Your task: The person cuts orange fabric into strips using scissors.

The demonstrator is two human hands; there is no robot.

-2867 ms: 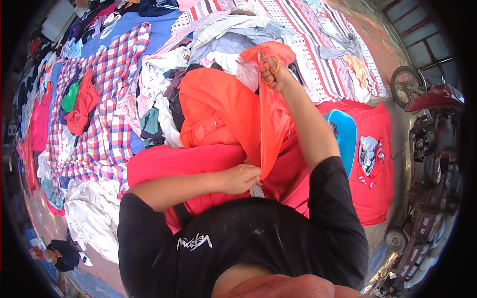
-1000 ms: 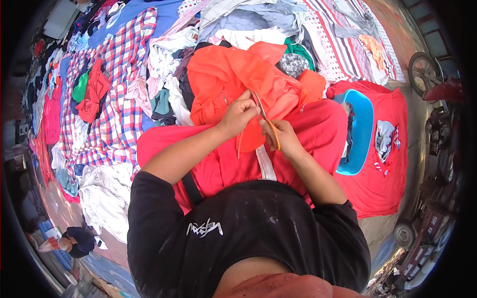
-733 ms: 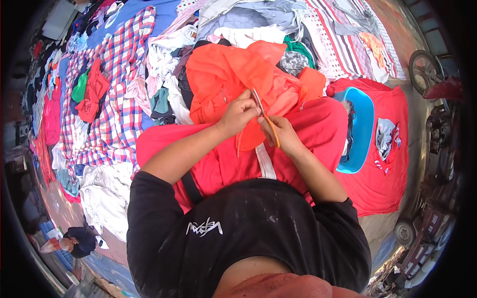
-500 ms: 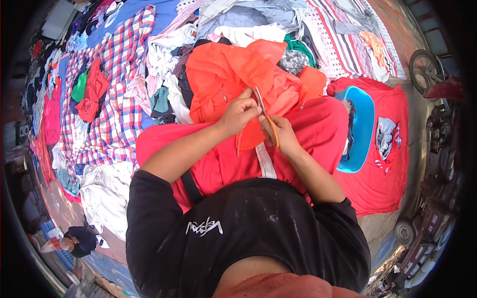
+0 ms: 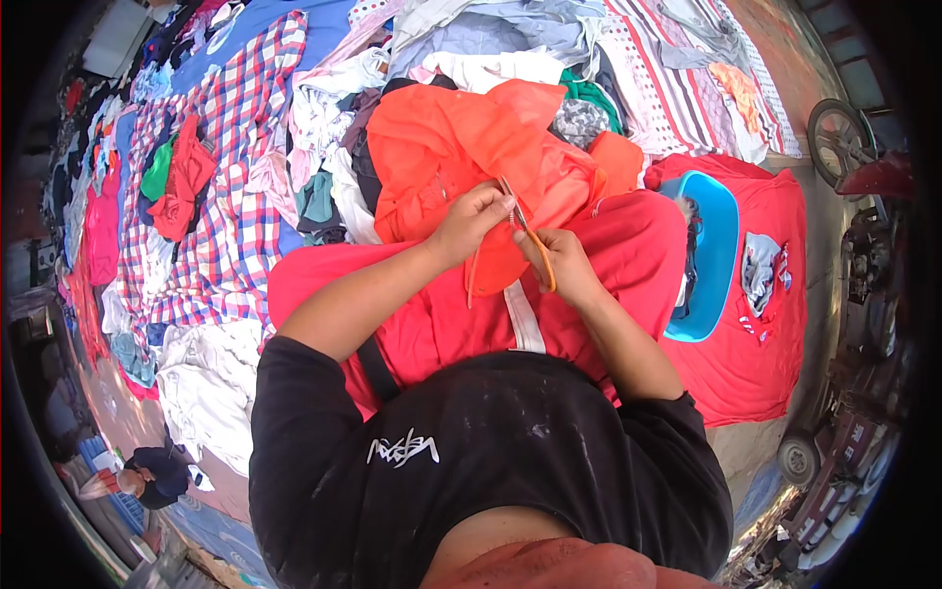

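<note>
An orange-red garment (image 5: 432,147) lies bunched over my lap, on my red trousers (image 5: 628,245). My right hand (image 5: 567,265) is closed around the orange handles of a pair of scissors (image 5: 539,257), whose blades point up and away from me. Beside the blades, my left hand (image 5: 471,224) pinches an edge of the garment between thumb and fingers. A thin orange strip or cord hangs below that hand. Exactly how the blades meet the cloth is too small to make out.
To my right, a blue plastic tub (image 5: 721,236) holding some cloth stands on a red sheet (image 5: 775,368). Heaped clothes and a checked cloth (image 5: 260,93) spread ahead and left. Another person (image 5: 157,476) is at far lower left; a wheel (image 5: 841,142) stands at right.
My left fingers have drawn in, the extended finger now curled near the scissor blades. The right hand and scissors have shifted only slightly. The garment's folds moved a little.
</note>
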